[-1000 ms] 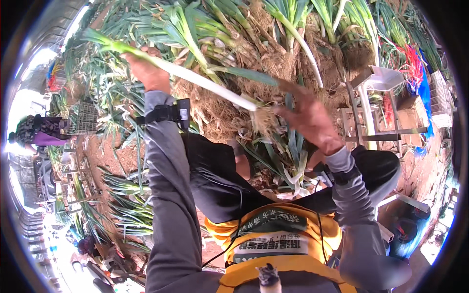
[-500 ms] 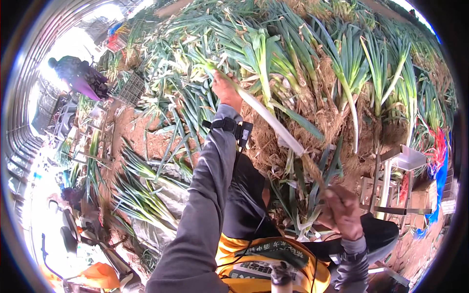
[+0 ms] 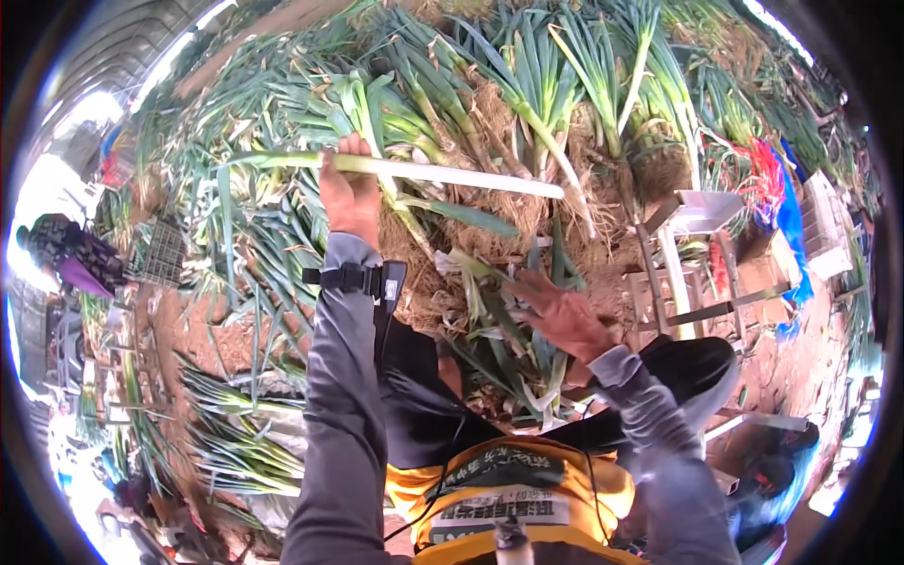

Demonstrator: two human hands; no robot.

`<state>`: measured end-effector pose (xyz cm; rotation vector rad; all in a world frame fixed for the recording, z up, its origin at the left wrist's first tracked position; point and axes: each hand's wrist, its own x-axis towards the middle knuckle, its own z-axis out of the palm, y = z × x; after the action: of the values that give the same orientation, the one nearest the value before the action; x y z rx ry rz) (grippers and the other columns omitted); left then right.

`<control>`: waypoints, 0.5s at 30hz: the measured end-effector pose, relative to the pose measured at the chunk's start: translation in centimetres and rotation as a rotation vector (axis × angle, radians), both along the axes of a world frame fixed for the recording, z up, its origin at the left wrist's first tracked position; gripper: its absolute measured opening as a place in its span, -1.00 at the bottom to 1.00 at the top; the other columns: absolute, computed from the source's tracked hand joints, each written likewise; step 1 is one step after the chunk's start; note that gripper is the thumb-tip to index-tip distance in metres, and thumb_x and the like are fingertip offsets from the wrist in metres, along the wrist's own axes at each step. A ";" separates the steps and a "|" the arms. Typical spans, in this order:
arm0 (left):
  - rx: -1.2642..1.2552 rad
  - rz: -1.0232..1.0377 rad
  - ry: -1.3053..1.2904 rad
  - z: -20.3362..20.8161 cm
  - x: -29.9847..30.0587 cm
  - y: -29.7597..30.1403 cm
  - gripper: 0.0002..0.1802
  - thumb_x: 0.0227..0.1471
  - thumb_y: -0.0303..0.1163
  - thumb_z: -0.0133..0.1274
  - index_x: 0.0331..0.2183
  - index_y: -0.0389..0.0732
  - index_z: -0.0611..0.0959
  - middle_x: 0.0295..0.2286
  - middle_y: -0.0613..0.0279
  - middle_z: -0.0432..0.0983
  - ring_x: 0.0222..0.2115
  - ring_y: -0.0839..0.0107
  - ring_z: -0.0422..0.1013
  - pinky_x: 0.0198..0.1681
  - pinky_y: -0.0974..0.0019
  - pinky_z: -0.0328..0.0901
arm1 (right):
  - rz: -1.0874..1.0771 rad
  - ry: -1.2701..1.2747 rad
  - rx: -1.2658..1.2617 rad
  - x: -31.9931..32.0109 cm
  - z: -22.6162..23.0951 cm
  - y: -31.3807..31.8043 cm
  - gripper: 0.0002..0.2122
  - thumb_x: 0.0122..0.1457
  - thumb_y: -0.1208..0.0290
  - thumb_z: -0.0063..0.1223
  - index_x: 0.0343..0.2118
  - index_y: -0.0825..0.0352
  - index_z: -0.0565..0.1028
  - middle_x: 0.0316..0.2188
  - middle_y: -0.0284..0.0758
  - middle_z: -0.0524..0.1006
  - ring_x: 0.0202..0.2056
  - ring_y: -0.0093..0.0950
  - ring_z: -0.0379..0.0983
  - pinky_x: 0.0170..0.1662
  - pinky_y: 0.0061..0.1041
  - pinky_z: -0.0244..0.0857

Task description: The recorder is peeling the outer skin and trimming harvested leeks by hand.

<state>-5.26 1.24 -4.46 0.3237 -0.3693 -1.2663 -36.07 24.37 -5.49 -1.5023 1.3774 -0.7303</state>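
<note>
The left hand [image 3: 350, 196] is closed around a long leek [image 3: 414, 172], fingers wrapped over the stalk near where the green leaves begin. The leek is carried level, white shaft pointing to the person's right and leaves trailing left. Judged from this, the hold sits near the stalk's middle so the heavy leaf end and the long shaft balance without drooping. A black strap [image 3: 353, 279] circles the left wrist below the leek.

The right hand [image 3: 563, 315] lies below and right of the leek, well apart from it, fingers spread and holding nothing. It hangs just over a loose heap of trimmings [image 3: 508, 348] of pale stripped leaves, which lies between the knees, below the leek. That spot appears to serve as the drop point for waste.

Above and behind the leek, a pile [image 3: 527, 85] of uncleaned leeks is stacked with roots and soil toward the person, within arm's reach. Below and left of the leek, bundles [image 3: 231, 443] lie in rows on the bare ground, kept apart from the raw pile. Right of the leek stands a wooden frame [image 3: 673, 282]. Far left of the leek, another person [image 3: 56, 254] crouches.
</note>
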 end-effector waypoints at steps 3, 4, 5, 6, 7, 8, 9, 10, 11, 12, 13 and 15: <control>-0.191 -0.166 0.016 1.7 -3.5 2.0 -0.80 0.08 -0.38 0.19 -0.30 -0.23 0.51 -0.29 0.08 0.55 -0.15 0.19 0.50 0.08 0.08 0.37 | 0.005 0.052 -0.072 3.3 1.5 -0.9 -0.52 0.28 0.22 0.05 0.19 0.34 0.31 -0.09 -0.18 0.51 -0.39 -0.48 0.55 -0.37 -0.55 0.48; -0.212 -0.216 0.026 1.8 -4.6 2.6 -0.81 0.06 -0.41 0.21 -0.33 -0.23 0.53 -0.29 0.08 0.56 -0.16 0.20 0.51 0.08 0.09 0.37 | -0.062 -0.263 -0.013 3.7 1.5 -2.5 -0.48 0.28 0.17 0.05 0.19 0.38 0.29 -0.08 -0.15 0.51 -0.45 -0.47 0.55 -0.40 -0.55 0.48; -0.191 -0.252 0.034 2.0 -5.7 3.2 -0.79 0.06 -0.40 0.21 -0.31 -0.26 0.53 -0.27 0.08 0.55 -0.13 0.17 0.48 0.13 0.07 0.34 | -0.127 -0.581 0.046 4.2 1.7 -4.1 -0.44 0.27 0.12 0.05 0.19 0.42 0.28 -0.07 -0.12 0.52 -0.51 -0.47 0.54 -0.43 -0.55 0.48; -0.165 -0.280 0.035 2.0 -6.2 4.0 -0.76 0.06 -0.38 0.22 -0.29 -0.29 0.53 -0.26 0.08 0.54 -0.10 0.13 0.46 0.18 0.05 0.31 | -0.244 -0.753 -0.022 5.5 2.2 -5.5 -0.54 0.30 0.16 0.03 0.07 0.47 0.38 -0.18 -0.12 0.57 -0.53 -0.50 0.53 -0.48 -0.54 0.47; -0.168 -0.322 0.014 2.5 -7.4 4.7 -0.75 0.09 -0.37 0.19 -0.26 -0.32 0.53 -0.23 0.07 0.53 -0.10 0.14 0.45 0.21 0.03 0.28 | -0.310 -0.958 -0.019 5.5 1.8 -7.2 -0.61 0.30 0.19 0.02 -0.01 0.44 0.43 -0.26 -0.16 0.59 -0.51 -0.52 0.53 -0.49 -0.56 0.46; -0.166 -0.332 0.018 3.1 -8.4 5.2 -0.75 0.09 -0.37 0.19 -0.26 -0.32 0.53 -0.23 0.07 0.53 -0.10 0.14 0.45 0.21 0.03 0.28 | -0.377 -1.164 -0.017 5.4 1.3 -8.8 -0.68 0.31 0.22 0.02 -0.09 0.41 0.48 -0.35 -0.20 0.61 -0.50 -0.55 0.53 -0.51 -0.58 0.44; -0.132 -0.364 -0.056 3.5 -8.5 5.6 -0.75 0.12 -0.35 0.17 -0.23 -0.30 0.55 -0.23 0.09 0.53 -0.11 0.16 0.46 0.20 0.06 0.29 | -0.441 -1.244 -0.053 5.9 2.3 -9.5 -0.77 0.32 0.27 0.01 -0.21 0.37 0.51 -0.40 -0.23 0.61 -0.48 -0.57 0.52 -0.51 -0.61 0.41; -0.099 -0.405 -0.127 3.5 -9.0 5.8 -0.75 0.14 -0.34 0.14 -0.19 -0.29 0.56 -0.22 0.11 0.53 -0.13 0.18 0.47 0.18 0.08 0.31 | -0.449 -1.321 -0.092 6.0 3.0 -10.3 -0.78 0.31 0.26 0.03 -0.21 0.35 0.52 -0.42 -0.28 0.60 -0.51 -0.60 0.47 -0.50 -0.65 0.35; -0.007 -0.403 -0.238 3.4 -9.5 6.2 -0.72 0.17 -0.35 0.12 -0.09 -0.23 0.57 -0.21 0.17 0.54 -0.17 0.23 0.48 0.06 0.18 0.37 | -0.467 -1.358 -0.091 6.0 3.8 -11.0 -0.79 0.29 0.26 0.07 -0.23 0.33 0.51 -0.45 -0.32 0.58 -0.52 -0.62 0.44 -0.50 -0.67 0.33; -0.006 -0.405 -0.239 3.3 -9.4 6.6 -0.72 0.17 -0.35 0.12 -0.09 -0.23 0.57 -0.21 0.17 0.54 -0.17 0.23 0.48 0.06 0.18 0.37 | -0.481 -1.397 -0.086 6.5 5.1 -11.3 -0.79 0.28 0.25 0.10 -0.25 0.31 0.51 -0.47 -0.35 0.56 -0.54 -0.64 0.42 -0.49 -0.69 0.31; -0.067 -0.474 -0.321 3.0 -9.9 6.9 -0.71 0.17 -0.37 0.11 -0.07 -0.21 0.57 -0.18 0.20 0.54 -0.17 0.27 0.47 0.01 0.23 0.37 | -0.459 -1.422 -0.116 6.8 5.5 -11.8 -0.79 0.25 0.25 0.14 -0.26 0.32 0.51 -0.49 -0.38 0.54 -0.56 -0.64 0.40 -0.51 -0.69 0.31; -0.154 -0.578 -0.410 2.5 -10.8 7.5 -0.71 0.20 -0.41 0.06 -0.03 -0.19 0.57 -0.14 0.23 0.53 -0.16 0.34 0.47 -0.05 0.28 0.36 | -0.482 -1.436 -0.039 7.6 6.7 -11.8 -0.77 0.20 0.26 0.21 -0.31 0.34 0.51 -0.55 -0.42 0.52 -0.61 -0.64 0.39 -0.55 -0.68 0.31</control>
<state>-16.01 8.73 -1.97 0.3584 -0.9564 -1.7232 -28.50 12.61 1.18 -0.3125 0.5296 -1.6664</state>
